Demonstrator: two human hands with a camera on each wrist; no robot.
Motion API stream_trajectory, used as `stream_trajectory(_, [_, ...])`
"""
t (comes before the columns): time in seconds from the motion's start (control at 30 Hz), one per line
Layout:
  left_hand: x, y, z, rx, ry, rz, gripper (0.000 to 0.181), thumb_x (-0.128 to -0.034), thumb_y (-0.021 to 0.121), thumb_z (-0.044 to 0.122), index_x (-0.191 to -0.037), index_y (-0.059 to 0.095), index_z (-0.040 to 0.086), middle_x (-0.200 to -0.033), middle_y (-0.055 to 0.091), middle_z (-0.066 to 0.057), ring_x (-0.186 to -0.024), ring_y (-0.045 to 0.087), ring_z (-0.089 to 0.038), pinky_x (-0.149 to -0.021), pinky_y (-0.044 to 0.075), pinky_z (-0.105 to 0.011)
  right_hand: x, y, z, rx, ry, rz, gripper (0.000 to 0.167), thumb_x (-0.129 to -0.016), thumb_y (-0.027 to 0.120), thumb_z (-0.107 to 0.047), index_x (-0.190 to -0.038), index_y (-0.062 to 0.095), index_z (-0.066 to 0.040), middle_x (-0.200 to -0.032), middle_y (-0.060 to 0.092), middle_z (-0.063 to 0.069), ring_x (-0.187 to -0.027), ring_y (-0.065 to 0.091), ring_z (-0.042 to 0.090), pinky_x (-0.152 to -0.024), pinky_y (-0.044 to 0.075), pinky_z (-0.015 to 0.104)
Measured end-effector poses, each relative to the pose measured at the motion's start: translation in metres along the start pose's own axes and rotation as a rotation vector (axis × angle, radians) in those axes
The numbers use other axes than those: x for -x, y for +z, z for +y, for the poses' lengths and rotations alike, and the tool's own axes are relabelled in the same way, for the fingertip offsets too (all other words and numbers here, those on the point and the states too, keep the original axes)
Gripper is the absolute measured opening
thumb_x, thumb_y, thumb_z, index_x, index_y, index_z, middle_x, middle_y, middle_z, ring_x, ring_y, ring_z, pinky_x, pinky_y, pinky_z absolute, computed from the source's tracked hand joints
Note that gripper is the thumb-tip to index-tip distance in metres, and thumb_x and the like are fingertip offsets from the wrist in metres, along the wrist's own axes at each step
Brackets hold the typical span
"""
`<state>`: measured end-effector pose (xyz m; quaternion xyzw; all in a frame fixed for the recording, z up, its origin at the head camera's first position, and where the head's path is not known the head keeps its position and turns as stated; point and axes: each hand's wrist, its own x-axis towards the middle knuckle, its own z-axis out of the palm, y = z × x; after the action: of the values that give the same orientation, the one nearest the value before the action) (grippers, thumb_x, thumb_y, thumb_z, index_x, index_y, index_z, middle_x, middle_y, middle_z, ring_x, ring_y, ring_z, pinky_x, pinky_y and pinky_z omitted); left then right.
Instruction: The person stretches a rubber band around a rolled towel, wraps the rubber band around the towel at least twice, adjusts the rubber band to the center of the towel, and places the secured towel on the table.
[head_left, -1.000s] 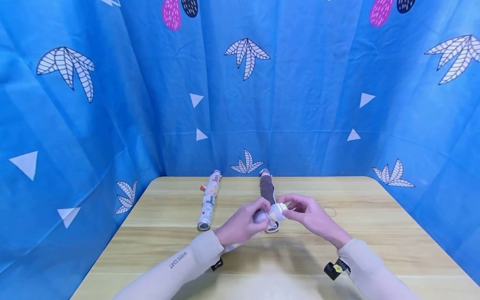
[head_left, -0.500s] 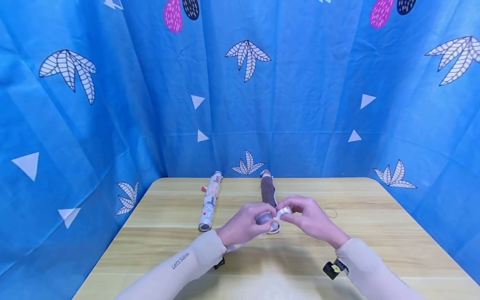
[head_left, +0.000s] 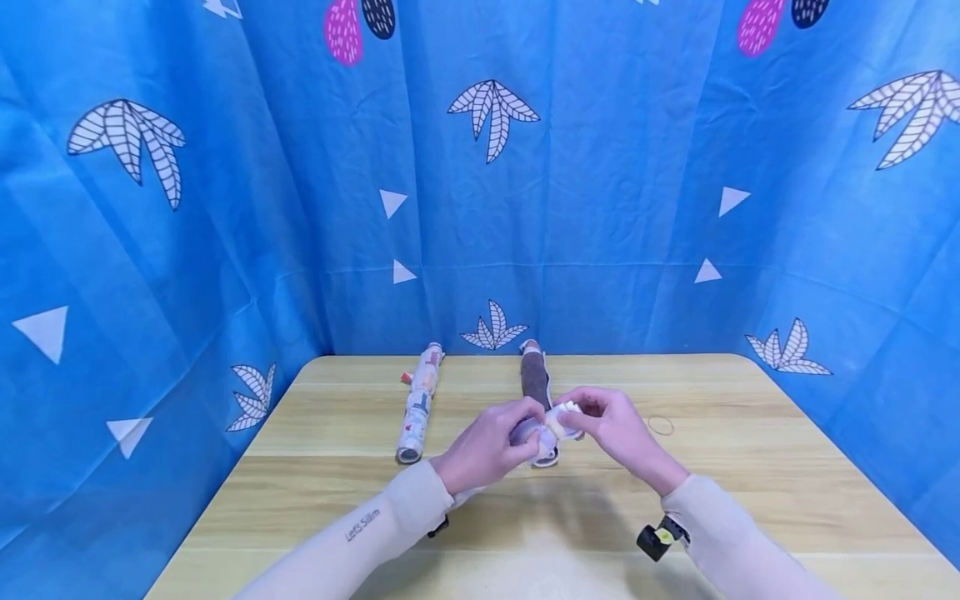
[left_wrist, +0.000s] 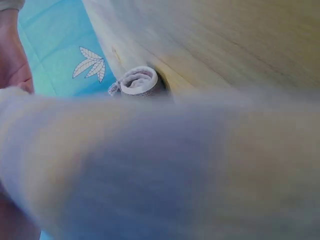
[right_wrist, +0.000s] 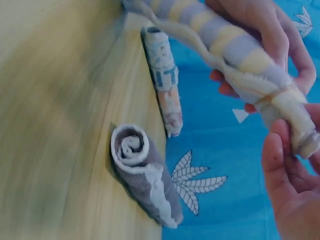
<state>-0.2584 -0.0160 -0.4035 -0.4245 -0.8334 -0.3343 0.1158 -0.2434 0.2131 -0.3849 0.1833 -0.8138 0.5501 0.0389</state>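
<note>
The striped roll [right_wrist: 240, 46] is up in the air by the near end of the brown roll [head_left: 535, 379]. The left hand [head_left: 487, 446] has its fingers curled round it; the right hand [head_left: 611, 422] pinches its tip, past a thin band [right_wrist: 274, 94]. If the right fingers tug hard, the band could slip off and the striped roll could come undone. Since half a second ago, the tip looks puffier; the brown roll hasn't moved.

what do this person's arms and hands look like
A pale left sleeve with dark lettering, and a pale right sleeve. A black wrist camera with a yellow mark shows at the right cuff. Left hand and right hand are gloveless.
</note>
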Motion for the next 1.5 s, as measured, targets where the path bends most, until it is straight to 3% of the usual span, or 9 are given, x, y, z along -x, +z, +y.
stream_trajectory(0.1, [0.002, 0.000, 0.002, -0.078, 0.058, 0.038, 0.024, -0.0974, 0.063, 0.022, -0.121, 0.058, 0.021, -0.104, 0.064, 0.006, -0.082, 0.058, -0.006, -0.071, 0.050, -0.017, -0.001, -0.003, 0.002, -0.041, 0.039, 0.011, 0.020, -0.094, 0.069, -0.014, -0.107, 0.071, 0.001, -0.091, 0.071, 0.013, -0.074, 0.065, 0.016, -0.065, 0.058, 0.030])
stream_trajectory(0.37, [0.001, 0.008, 0.009, -0.255, 0.144, 0.002, 0.041, -0.0934, 0.073, 0.029, -0.133, 0.061, 0.025, -0.112, 0.060, 0.005, -0.070, 0.058, 0.002, -0.062, 0.044, -0.005, 0.002, -0.002, 0.002, -0.099, 0.082, 0.003, 0.021, -0.094, 0.067, -0.012, -0.104, 0.068, 0.008, -0.090, 0.069, 0.015, -0.073, 0.065, 0.016, -0.065, 0.058, 0.032])
stream_trajectory(0.6, [0.000, 0.007, 0.009, -0.265, 0.190, -0.009, 0.030, -0.0907, 0.075, 0.019, -0.119, 0.065, 0.020, -0.102, 0.058, 0.004, -0.071, 0.055, -0.001, -0.063, 0.043, -0.004, 0.004, 0.004, -0.001, -0.128, 0.117, 0.028, 0.019, -0.093, 0.066, -0.007, -0.103, 0.068, 0.009, -0.087, 0.069, 0.013, -0.073, 0.065, 0.015, -0.064, 0.058, 0.031])
stream_trajectory(0.8, [-0.001, 0.007, 0.008, -0.344, 0.223, -0.018, 0.024, -0.0871, 0.076, 0.017, -0.106, 0.062, 0.017, -0.093, 0.051, 0.004, -0.069, 0.052, -0.001, -0.063, 0.041, -0.003, 0.004, 0.009, -0.002, -0.114, 0.117, 0.019, 0.017, -0.092, 0.067, -0.008, -0.101, 0.069, 0.006, -0.087, 0.069, 0.013, -0.071, 0.063, 0.016, -0.062, 0.056, 0.030])
stream_trajectory(1.13, [0.001, 0.008, 0.002, -0.366, 0.274, -0.022, 0.016, -0.0885, 0.072, 0.015, -0.092, 0.057, 0.017, -0.094, 0.050, 0.003, -0.070, 0.049, -0.002, -0.062, 0.038, -0.003, 0.002, 0.010, -0.003, -0.166, 0.158, 0.026, 0.018, -0.092, 0.065, -0.007, -0.102, 0.069, 0.008, -0.085, 0.069, 0.009, -0.068, 0.061, 0.014, -0.059, 0.053, 0.027])
stream_trajectory(1.23, [0.002, 0.007, 0.001, -0.326, 0.274, -0.037, 0.015, -0.0894, 0.072, 0.014, -0.091, 0.058, 0.018, -0.101, 0.055, 0.003, -0.075, 0.053, -0.003, -0.067, 0.043, -0.004, 0.003, 0.007, -0.003, -0.201, 0.187, 0.029, 0.021, -0.092, 0.064, -0.006, -0.105, 0.067, 0.010, -0.086, 0.068, 0.009, -0.067, 0.059, 0.014, -0.058, 0.052, 0.026])
stream_trajectory(1.3, [0.002, 0.006, 0.001, -0.250, 0.228, -0.065, 0.014, -0.0907, 0.070, 0.013, -0.093, 0.057, 0.019, -0.103, 0.056, 0.004, -0.077, 0.054, -0.003, -0.070, 0.045, -0.005, 0.004, 0.005, -0.003, -0.207, 0.198, 0.027, 0.022, -0.092, 0.064, -0.006, -0.106, 0.067, 0.011, -0.087, 0.068, 0.009, -0.068, 0.059, 0.014, -0.059, 0.052, 0.026])
stream_trajectory(1.4, [0.003, 0.003, 0.002, -0.032, 0.085, -0.103, 0.014, -0.0930, 0.067, 0.012, -0.097, 0.057, 0.020, -0.101, 0.057, 0.007, -0.074, 0.055, -0.004, -0.066, 0.048, -0.011, 0.006, 0.001, -0.003, -0.151, 0.163, -0.008, 0.024, -0.095, 0.064, -0.011, -0.110, 0.067, 0.008, -0.089, 0.068, 0.010, -0.071, 0.062, 0.016, -0.062, 0.055, 0.028])
stream_trajectory(1.5, [0.002, 0.001, 0.001, 0.198, -0.062, -0.117, 0.016, -0.0937, 0.062, 0.010, -0.100, 0.056, 0.023, -0.096, 0.058, 0.006, -0.074, 0.055, -0.007, -0.063, 0.046, -0.019, 0.009, -0.005, -0.003, -0.049, 0.062, -0.059, 0.029, -0.098, 0.065, -0.019, -0.119, 0.067, 0.000, -0.095, 0.069, 0.011, -0.077, 0.064, 0.018, -0.067, 0.056, 0.028])
